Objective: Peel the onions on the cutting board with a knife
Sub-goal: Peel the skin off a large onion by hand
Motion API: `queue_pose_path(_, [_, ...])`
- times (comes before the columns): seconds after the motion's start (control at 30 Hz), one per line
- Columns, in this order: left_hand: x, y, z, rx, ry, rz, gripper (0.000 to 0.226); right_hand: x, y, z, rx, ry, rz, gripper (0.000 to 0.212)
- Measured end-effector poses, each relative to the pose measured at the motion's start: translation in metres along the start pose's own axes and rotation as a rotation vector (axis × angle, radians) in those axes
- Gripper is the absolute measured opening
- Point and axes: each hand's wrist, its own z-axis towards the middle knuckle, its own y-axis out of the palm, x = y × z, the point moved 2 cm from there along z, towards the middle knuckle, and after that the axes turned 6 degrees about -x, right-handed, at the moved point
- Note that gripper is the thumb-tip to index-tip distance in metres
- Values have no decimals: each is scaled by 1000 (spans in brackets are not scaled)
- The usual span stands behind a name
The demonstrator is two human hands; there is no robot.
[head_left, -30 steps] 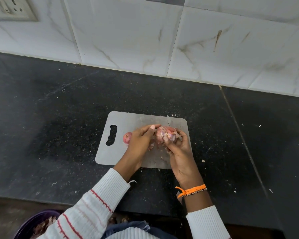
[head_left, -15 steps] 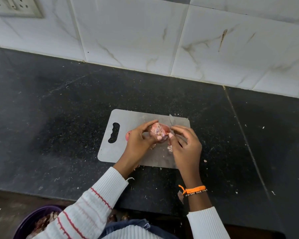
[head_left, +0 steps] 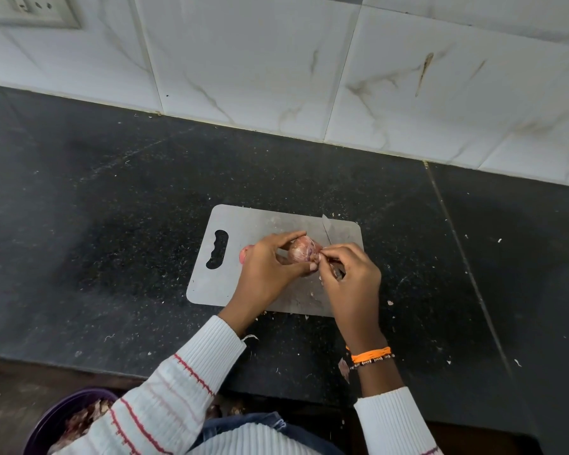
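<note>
A pinkish onion (head_left: 302,253) with loose papery skin is held just above the grey cutting board (head_left: 234,224). My left hand (head_left: 266,270) grips it from the left, fingers and thumb curled round it. My right hand (head_left: 352,277) holds a knife (head_left: 326,228) whose blade points away over the board, and its fingertips pinch the skin at the onion's right side. The knife handle is hidden in the hand. A second pink onion (head_left: 243,254) peeks out behind my left hand.
The board lies on a black speckled counter (head_left: 112,224) scattered with small skin scraps, backed by a white tiled wall (head_left: 276,77). A purple bowl (head_left: 56,418) of peelings sits below the counter's front edge at lower left.
My left hand has turned the onion. My right hand came off it about half a second ago and now pinches the skin at its right side again.
</note>
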Motion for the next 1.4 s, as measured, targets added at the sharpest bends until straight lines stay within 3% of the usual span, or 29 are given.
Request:
queue_pose_path(0.6, [-7,0,-1,-215,-33,-160,49,34,9,20,-32,261,0,2])
queue_pose_path(0.73, [-9,-3,-1,-178,-62,-244,52,47,11,23,-131,393,36,1])
queue_pose_path(0.83, [-14,-6,0,-113,-116,-316,48,51,12,18,-157,407,-23,6])
queue_pose_path(0.97, [-18,-10,2,-6,-164,-351,43,47,17,13,-316,381,-154,19])
queue_pose_path(1.13, [-18,-9,4,26,-163,-291,46,6,16,20,-110,315,303,16])
queue_pose_path(1.4, [-19,-4,2,-52,-166,-298,39,11,21,22,-63,313,329,11])
